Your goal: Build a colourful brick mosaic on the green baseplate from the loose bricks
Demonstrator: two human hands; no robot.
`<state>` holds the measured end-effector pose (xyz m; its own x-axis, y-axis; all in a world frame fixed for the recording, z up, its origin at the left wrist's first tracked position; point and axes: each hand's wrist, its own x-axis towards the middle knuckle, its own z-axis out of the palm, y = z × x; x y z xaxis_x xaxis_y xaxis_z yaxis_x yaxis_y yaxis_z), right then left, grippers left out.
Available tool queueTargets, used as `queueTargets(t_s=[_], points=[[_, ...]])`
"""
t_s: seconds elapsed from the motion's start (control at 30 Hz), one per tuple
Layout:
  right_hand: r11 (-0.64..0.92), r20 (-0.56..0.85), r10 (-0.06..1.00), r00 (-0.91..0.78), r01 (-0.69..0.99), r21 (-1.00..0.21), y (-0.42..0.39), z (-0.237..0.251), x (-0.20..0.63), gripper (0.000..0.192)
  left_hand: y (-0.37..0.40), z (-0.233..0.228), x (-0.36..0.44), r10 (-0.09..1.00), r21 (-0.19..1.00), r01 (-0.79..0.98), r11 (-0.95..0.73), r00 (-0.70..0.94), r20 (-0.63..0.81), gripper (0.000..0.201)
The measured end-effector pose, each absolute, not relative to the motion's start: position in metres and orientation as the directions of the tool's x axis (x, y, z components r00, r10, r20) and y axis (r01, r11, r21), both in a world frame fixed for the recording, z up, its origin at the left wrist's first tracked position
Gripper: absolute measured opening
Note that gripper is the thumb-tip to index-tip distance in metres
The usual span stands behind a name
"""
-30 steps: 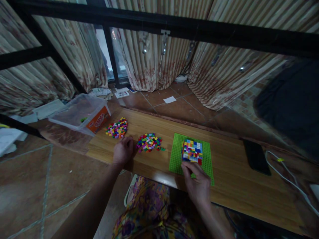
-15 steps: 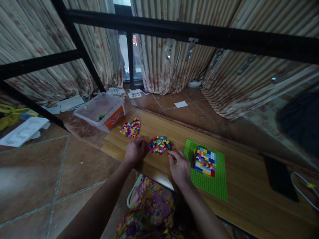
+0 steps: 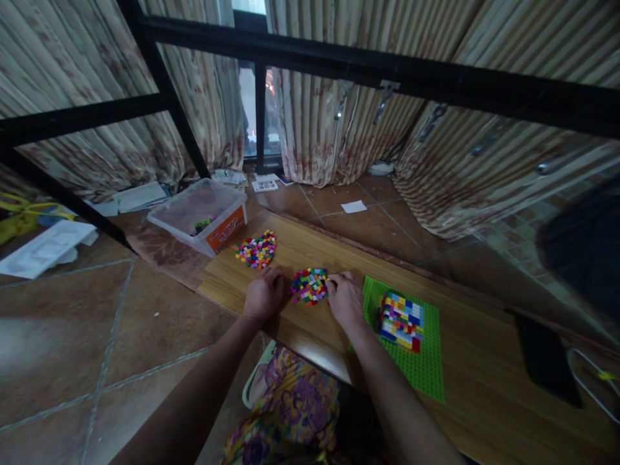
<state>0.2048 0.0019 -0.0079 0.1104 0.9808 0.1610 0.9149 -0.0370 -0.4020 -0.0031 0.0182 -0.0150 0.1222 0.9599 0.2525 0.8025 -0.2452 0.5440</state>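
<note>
My left hand (image 3: 264,294) rests curled on the wooden table, just left of a pile of small coloured toy bricks (image 3: 308,286). Its fingers are closed, and whatever they may hold is hidden. At the right edge of the same pile, my right hand (image 3: 346,297) reaches in with thumb and fingers drawn together; I cannot make out a brick between them. A second heap of bricks (image 3: 256,249) lies farther back on the left. To the right, a block built of many coloured bricks (image 3: 401,321) sits on a green studded baseplate (image 3: 431,361).
A clear plastic box (image 3: 198,216) with an orange label stands beyond the table's (image 3: 465,413) left end. A black flat object (image 3: 547,358) and a white cable (image 3: 588,381) lie at the right. Dark metal bars (image 3: 310,48) cross above, before curtains.
My right hand has moved up and away from me to the pile's right edge. The left hand stays in place. The view has shifted slightly.
</note>
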Motion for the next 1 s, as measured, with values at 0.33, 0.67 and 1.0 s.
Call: queueTargets(t_s=[0.33, 0.67, 1.0], points=[[0.037, 0.257, 0.955, 0.148, 0.800, -0.599, -0.009, -0.001, 0.200, 0.013, 0.020, -0.020, -0.005, 0.953, 0.532, 0.806, -0.259, 0.125, 0.275, 0.021], [0.066, 0.249, 0.939, 0.236, 0.589, -0.806, -0.095, 0.027, 0.219, 0.026, 0.021, -0.017, -0.006, 0.956, 0.535, 0.807, -0.250, 0.120, 0.266, 0.023], [-0.177, 0.009, 0.836, 0.549, 0.285, -0.942, -0.152, 0.021, 0.254, 0.019, 0.025, -0.016, -0.006, 0.960, 0.509, 0.831, -0.224, 0.096, 0.264, 0.026]])
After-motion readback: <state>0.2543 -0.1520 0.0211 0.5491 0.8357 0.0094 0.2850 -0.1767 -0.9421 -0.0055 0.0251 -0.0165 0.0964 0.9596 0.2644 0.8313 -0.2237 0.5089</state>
